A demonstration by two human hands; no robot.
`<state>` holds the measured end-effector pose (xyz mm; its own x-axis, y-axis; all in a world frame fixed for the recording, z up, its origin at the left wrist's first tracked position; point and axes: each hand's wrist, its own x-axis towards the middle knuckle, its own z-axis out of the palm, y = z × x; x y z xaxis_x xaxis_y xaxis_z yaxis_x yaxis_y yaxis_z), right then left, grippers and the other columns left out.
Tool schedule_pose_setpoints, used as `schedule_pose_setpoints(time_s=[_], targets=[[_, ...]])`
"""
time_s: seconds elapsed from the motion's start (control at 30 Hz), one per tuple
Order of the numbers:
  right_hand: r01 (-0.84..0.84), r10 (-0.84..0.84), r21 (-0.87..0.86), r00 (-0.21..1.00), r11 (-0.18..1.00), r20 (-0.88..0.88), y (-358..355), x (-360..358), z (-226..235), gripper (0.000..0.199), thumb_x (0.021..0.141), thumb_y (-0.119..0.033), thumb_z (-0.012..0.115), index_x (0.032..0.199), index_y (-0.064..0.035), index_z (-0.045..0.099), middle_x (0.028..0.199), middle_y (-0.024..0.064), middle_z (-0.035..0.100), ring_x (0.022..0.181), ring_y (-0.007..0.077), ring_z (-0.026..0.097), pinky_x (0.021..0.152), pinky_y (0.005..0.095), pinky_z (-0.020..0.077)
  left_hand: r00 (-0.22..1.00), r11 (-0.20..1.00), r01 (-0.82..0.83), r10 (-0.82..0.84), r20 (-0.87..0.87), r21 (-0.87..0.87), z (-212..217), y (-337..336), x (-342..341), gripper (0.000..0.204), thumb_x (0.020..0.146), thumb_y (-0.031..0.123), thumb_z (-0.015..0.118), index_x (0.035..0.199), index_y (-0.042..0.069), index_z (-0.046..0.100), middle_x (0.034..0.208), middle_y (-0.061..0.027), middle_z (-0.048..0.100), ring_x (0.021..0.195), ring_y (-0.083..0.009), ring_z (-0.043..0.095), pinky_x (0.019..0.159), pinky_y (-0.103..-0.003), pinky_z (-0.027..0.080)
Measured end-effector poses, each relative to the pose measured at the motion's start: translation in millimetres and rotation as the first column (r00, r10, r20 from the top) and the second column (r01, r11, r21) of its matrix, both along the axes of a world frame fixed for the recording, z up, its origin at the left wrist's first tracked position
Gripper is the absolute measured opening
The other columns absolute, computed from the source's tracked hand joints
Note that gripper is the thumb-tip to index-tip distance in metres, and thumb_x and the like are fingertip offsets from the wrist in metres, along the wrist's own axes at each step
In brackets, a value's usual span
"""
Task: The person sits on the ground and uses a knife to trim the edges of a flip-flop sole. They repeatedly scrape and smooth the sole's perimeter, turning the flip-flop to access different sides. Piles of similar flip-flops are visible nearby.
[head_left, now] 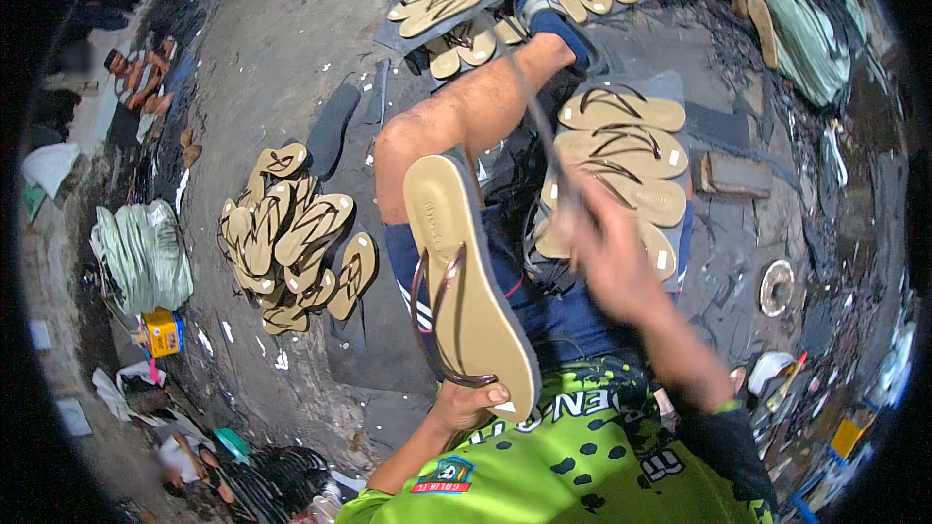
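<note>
We hold a tan flip-flop [466, 272] upright over our lap, its heel end pinched in our left hand [469, 406], thumb pressed on the sole's near edge, with the dark brown thong strap [435, 315] bowing off its left side. Our right hand [604, 250] is blurred, closed around a thin dark strap or cord [532, 102] that runs far up across our bare knee [413, 141]; how firmly it is clenched we cannot tell. Just behind that hand, a short stack of finished sandals [621, 150] lies in a row, and a loose heap of sandals [291, 238] sits on the floor [282, 58] to the left. The grip on the sole looks shallow to us, only at one end, so a hard tug from the right hand could twist the sandal out of our fingers and drop it onto the gritty floor. The strap could also pop from its hole in the sole if it is not seated. A swinging right hand might knock the nearby stack askew, and the taut cord crosses bare skin, where it could rub or snap back.
</note>
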<state>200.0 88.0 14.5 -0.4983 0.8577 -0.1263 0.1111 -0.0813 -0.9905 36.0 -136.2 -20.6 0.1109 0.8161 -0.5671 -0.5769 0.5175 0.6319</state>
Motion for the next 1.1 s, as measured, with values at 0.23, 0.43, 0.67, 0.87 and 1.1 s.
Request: schedule_pose_setpoints(time_s=[0.23, 0.43, 0.67, 0.87, 1.1], targets=[[-0.158, 0.107, -0.255, 0.974, 0.954, -0.202, -81.1, 17.2, 3.1, 0.063, 0.083, -0.014, 0.07, 0.137, -0.0002, 0.042, 0.1, 0.0105, 0.06, 0.093, 0.0142, 0.057, 0.083, 0.0301, 0.0472, 0.924, 0.911, -0.34, 0.278, 0.263, 0.234, 28.8, 77.3, -9.1, 0.07, 0.081, 0.038, 0.069, 0.134, 0.002, 0.041, 0.121, -0.0165, 0.057, 0.105, -0.0245, 0.06, 0.088, -0.041, 0.051], [-0.016, 0.023, 0.26, 0.999, 0.966, -0.026, -78.2, 23.9, -0.1, 0.043, 0.087, -0.003, 0.058, 0.129, -0.003, 0.053, 0.09, 0.0139, 0.058, 0.079, 0.0225, 0.057, 0.071, 0.0327, 0.0474, 0.958, 0.993, -0.074, 0.095, -0.272, 0.088, 45.3, 133.9, -40.1, 0.049, 0.087, 0.051, 0.059, 0.107, 0.008, 0.056, 0.087, -0.0074, 0.064, 0.067, -0.0178, 0.065, 0.059, -0.031, 0.057], [-0.128, -0.059, 0.531, 0.945, 0.838, 0.321, -89.3, 42.6, -31.9, 0.05, 0.074, -0.004, 0.072, 0.122, -0.0132, 0.059, 0.088, 0.0116, 0.06, 0.07, 0.0277, 0.061, 0.06, 0.0369, 0.0505, 0.984, 0.979, -0.177, 0.172, 0.055, 0.102, 14.0, 123.4, -37.7, 0.047, 0.086, 0.045, 0.061, 0.112, 0.006, 0.052, 0.095, -0.0094, 0.06, 0.065, -0.0186, 0.065, 0.058, -0.032, 0.059], [-0.138, -0.142, 0.602, 0.909, 0.786, 0.393, -58.9, 36.0, -22.2, 0.053, 0.07, -0.006, 0.074, 0.121, -0.0161, 0.06, 0.083, 0.0105, 0.059, 0.068, 0.0281, 0.06, 0.059, 0.0358, 0.0494, 0.986, 0.994, -0.077, 0.064, 0.153, 0.08, 13.9, 132.9, -42.2, 0.042, 0.089, 0.038, 0.06, 0.111, 0.004, 0.051, 0.092, -0.0105, 0.062, 0.069, -0.0191, 0.066, 0.061, -0.033, 0.059], [-0.264, 0.064, 0.402, 0.892, 0.877, 0.447, -16.5, 15.0, 13.1, 0.049, 0.08, -0.009, 0.069, 0.127, -0.0203, 0.059, 0.079, 0.0075, 0.058, 0.065, 0.0262, 0.059, 0.058, 0.0368, 0.0481, 0.994, 0.997, 0.031, -0.039, 0.099, 0.073, 36.7, 151.0, -49.1, 0.033, 0.091, 0.031, 0.059, 0.108, 0.002, 0.055, 0.086, -0.0074, 0.065, 0.072, -0.0131, 0.064, 0.066, -0.025, 0.053]])
